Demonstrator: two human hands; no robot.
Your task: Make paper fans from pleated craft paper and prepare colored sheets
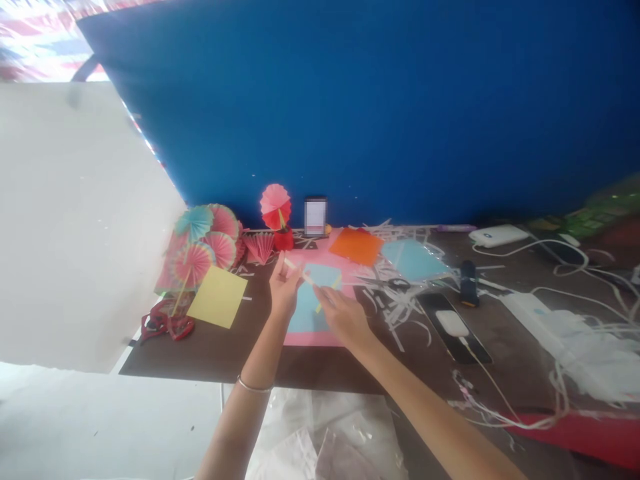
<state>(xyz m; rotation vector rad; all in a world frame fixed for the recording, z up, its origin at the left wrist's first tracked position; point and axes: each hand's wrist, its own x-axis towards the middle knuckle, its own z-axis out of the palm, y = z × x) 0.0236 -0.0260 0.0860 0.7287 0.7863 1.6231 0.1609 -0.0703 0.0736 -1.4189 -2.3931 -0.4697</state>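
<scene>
As you apparently crease: narrow pale paper strip [308, 278]
Left hand [285, 288]: pinching it
Right hand [345, 315]: pinching it; next probably needs even pressure

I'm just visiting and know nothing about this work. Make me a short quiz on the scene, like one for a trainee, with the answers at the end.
1. What do the left hand and right hand hold between them?
2. True or false: the yellow paper lies to the right of both hands.
3. Which arm wears a bracelet?
A) neither
B) the right
C) the left

Key:
1. A thin, pale strip.
2. False; it lies to their left.
3. C
</scene>
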